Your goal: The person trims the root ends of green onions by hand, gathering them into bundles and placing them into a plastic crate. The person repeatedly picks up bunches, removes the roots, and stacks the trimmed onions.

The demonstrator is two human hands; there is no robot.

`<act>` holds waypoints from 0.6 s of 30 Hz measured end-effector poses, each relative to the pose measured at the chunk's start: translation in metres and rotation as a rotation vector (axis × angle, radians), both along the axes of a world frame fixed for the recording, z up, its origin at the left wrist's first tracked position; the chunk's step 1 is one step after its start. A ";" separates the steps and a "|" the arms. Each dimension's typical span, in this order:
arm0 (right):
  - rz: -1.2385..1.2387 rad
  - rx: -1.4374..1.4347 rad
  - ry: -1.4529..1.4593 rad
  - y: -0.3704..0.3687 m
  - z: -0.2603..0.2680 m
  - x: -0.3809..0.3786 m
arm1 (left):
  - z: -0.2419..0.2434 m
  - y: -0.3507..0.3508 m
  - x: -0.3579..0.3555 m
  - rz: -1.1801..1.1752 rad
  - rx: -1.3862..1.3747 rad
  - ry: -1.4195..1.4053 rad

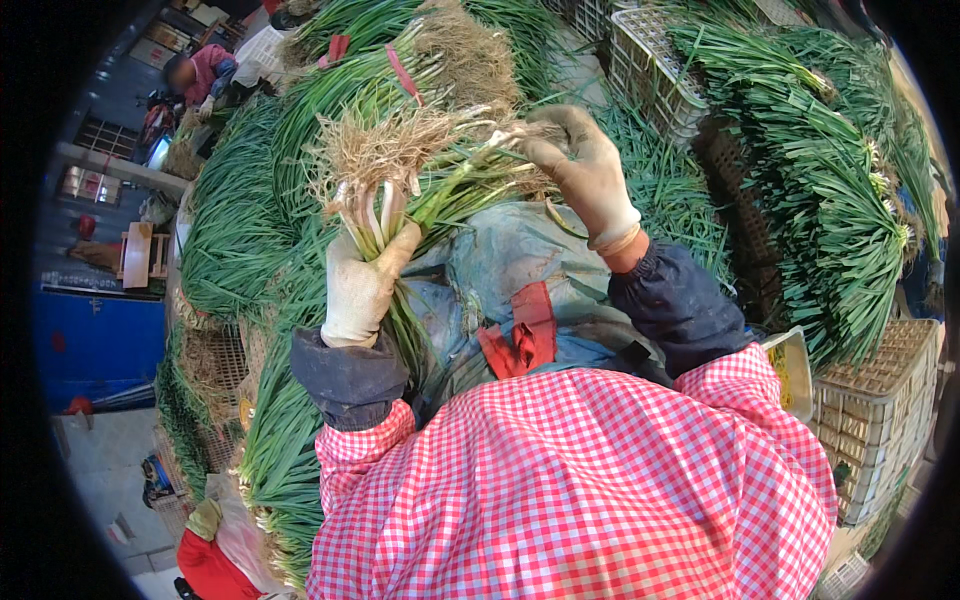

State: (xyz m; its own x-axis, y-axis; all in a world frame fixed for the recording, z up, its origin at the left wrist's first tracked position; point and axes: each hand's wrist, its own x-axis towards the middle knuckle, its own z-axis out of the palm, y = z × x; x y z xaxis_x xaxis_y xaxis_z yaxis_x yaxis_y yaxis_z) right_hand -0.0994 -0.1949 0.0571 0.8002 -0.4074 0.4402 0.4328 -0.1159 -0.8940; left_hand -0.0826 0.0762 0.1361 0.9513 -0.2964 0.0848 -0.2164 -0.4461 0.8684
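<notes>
My left hand (367,281), in a pale knit work glove, is closed around a bunch of leafy green stalks with white stems (382,210). Their tangled dry roots (382,146) point up and away from me, and the leaves hang below the fist. To the right, my right hand (581,169), in a soiled matching glove, has its fingers bent at the root end of another stalk (480,161); whether they grip it I cannot tell. More loose stalks lie between the hands, above a bluish plastic sheet (517,247) on my lap. A red strip (532,330) lies on the sheet.
Heaps of green stalks (232,217) lie at left and ahead, one bundle bound with a pink band (403,71). Plastic crates (660,67) stand ahead on the right, and another crate (870,420) at lower right. Cut-leaf bundles (825,202) are stacked at right. Another person (206,71) is at upper left.
</notes>
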 end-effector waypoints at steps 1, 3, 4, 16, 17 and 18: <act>0.142 0.410 0.162 0.006 -0.010 0.002 | -0.003 -0.001 0.000 0.013 0.023 0.023; 0.330 0.011 0.474 0.024 -0.022 -0.004 | -0.012 -0.005 -0.003 0.043 0.075 0.069; 0.429 0.064 0.396 0.042 -0.018 -0.009 | -0.020 -0.013 -0.007 -0.011 0.032 -0.082; 0.431 0.377 0.421 -0.023 -0.020 -0.022 | -0.005 -0.010 -0.008 -0.044 0.080 0.081; 0.390 0.418 0.357 -0.039 -0.029 -0.021 | -0.006 -0.009 -0.009 -0.033 0.069 0.084; 0.274 0.406 0.379 -0.060 -0.033 -0.025 | -0.009 -0.003 -0.005 0.004 0.040 0.162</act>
State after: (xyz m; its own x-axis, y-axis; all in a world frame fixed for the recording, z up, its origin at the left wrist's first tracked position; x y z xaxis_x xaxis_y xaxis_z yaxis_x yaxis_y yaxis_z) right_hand -0.1241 -0.2544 0.0245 0.9697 -0.2408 -0.0419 0.0427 0.3359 -0.9409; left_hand -0.0876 0.0730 0.1269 0.9528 -0.2924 -0.0814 -0.0734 -0.4819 0.8731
